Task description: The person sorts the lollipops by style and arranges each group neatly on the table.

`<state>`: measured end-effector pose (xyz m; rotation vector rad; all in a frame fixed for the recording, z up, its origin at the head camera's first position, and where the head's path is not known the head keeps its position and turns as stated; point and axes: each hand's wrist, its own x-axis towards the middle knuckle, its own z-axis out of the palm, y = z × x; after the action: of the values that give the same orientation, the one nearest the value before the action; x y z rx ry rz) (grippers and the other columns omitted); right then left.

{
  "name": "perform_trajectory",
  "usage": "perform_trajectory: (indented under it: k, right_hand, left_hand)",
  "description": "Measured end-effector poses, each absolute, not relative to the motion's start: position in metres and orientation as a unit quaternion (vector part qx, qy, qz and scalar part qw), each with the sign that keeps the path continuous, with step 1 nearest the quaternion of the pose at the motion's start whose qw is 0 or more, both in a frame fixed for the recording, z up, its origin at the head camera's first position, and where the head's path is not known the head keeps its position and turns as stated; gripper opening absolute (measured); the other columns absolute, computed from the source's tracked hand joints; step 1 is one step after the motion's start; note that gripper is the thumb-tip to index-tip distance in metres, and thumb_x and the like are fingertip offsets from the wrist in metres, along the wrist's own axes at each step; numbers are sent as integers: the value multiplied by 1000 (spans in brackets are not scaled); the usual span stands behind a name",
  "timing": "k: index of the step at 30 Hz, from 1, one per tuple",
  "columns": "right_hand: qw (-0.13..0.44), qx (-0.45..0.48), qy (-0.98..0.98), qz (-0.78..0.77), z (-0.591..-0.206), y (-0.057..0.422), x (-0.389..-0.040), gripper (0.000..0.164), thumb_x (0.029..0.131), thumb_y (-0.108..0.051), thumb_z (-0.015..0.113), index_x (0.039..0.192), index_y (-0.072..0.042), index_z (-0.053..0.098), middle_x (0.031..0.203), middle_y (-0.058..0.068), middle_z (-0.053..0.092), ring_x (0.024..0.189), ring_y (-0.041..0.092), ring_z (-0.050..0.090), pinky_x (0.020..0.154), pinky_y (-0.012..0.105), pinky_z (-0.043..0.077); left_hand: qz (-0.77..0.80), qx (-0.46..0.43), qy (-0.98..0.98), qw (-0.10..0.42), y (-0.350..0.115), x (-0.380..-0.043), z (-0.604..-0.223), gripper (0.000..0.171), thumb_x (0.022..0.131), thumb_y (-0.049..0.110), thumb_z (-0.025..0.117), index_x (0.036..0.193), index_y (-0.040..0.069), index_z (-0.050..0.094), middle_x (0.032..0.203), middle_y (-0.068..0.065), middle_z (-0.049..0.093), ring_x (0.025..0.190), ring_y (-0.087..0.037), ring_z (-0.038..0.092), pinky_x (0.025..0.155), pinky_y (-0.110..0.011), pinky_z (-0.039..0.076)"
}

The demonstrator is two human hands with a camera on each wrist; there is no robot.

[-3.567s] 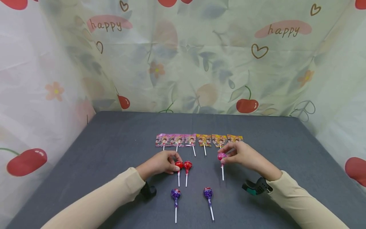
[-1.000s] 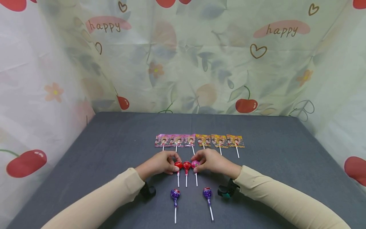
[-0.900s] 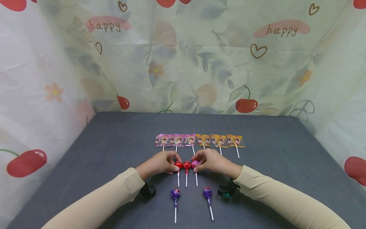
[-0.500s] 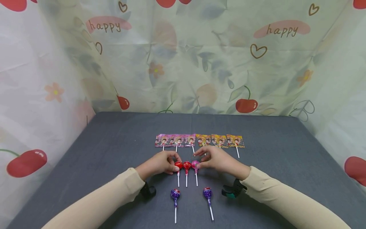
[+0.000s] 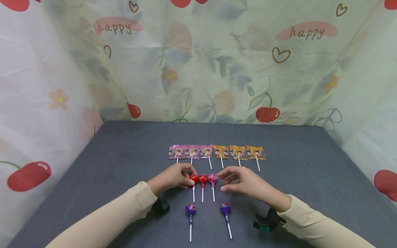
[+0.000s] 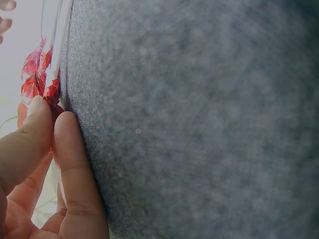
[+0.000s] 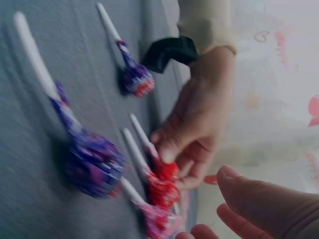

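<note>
My left hand (image 5: 175, 177) pinches the head of the leftmost red lollipop (image 5: 193, 178) between thumb and finger. A second red lollipop (image 5: 203, 179) lies right beside it, then a pink lollipop (image 5: 212, 178), all three in a row with their white sticks toward me. Just right of the pink one, my right hand (image 5: 248, 182) is held with thumb and fingers apart, nothing between them; whether a fingertip brushes the pink head I cannot tell. In the right wrist view the pink lollipop (image 7: 158, 220) lies near the fingertips.
Two purple lollipops, a left one (image 5: 190, 210) and a right one (image 5: 225, 209), lie nearer me. Behind runs a row of flat-wrapped lollipops, pink packets (image 5: 191, 152) left and yellow packets (image 5: 237, 152) right. All rest on a dark grey tabletop (image 5: 139, 144) before a printed curtain (image 5: 204, 62).
My right hand brought the pink lollipop leftward to the red ones, let it go, and has drawn back to the right. My left hand has kept its place on the red lollipop.
</note>
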<state>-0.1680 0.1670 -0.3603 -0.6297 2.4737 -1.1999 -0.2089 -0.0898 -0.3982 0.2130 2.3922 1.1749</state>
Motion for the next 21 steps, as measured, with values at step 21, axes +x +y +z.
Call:
perform_trajectory:
  k: [21]
  right_hand:
    - [245,-259,842,-405,-387,175,-149,29,78,-12,80,104,-4,71,101,3,70,85,8,62,73,18,52]
  left_hand:
    - [432,81,868,230,-89,-208,-398,14,86,8,72,97,13,67,77,-6,56,62,-11,54,56,-24,53]
